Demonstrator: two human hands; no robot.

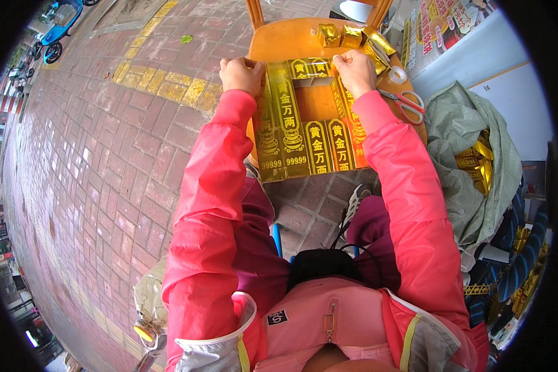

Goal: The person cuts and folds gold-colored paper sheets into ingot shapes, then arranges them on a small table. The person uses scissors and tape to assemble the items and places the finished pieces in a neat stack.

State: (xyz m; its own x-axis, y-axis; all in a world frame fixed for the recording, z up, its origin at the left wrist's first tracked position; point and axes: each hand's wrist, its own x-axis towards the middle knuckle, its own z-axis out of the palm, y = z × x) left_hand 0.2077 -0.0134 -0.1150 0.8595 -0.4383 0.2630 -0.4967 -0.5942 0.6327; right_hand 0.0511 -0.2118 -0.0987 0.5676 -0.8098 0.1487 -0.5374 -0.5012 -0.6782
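A gold printed cardboard sheet [285, 118] with a rectangular opening near its middle lies on the wooden chair seat [279, 40], its near edge reaching past the seat's front. My left hand [242, 75] is closed at the sheet's far left corner, fingers bent in a pinch. At its far right corner, my right hand [356, 71] pinches the edge in the same way. Orange wood shows through the opening. Just beyond my right hand are several folded gold paper pieces [351, 37], and a roll of clear tape [397, 75] sits beside it.
Scissors [410, 106] with red and grey handles lie at the seat's right edge. Right of the chair stands an open greenish woven sack [471, 118] with gold pieces inside. A printed white panel [443, 37] rises behind it. Brick paving [136, 136] spreads left, with a blue bike [59, 31] far off.
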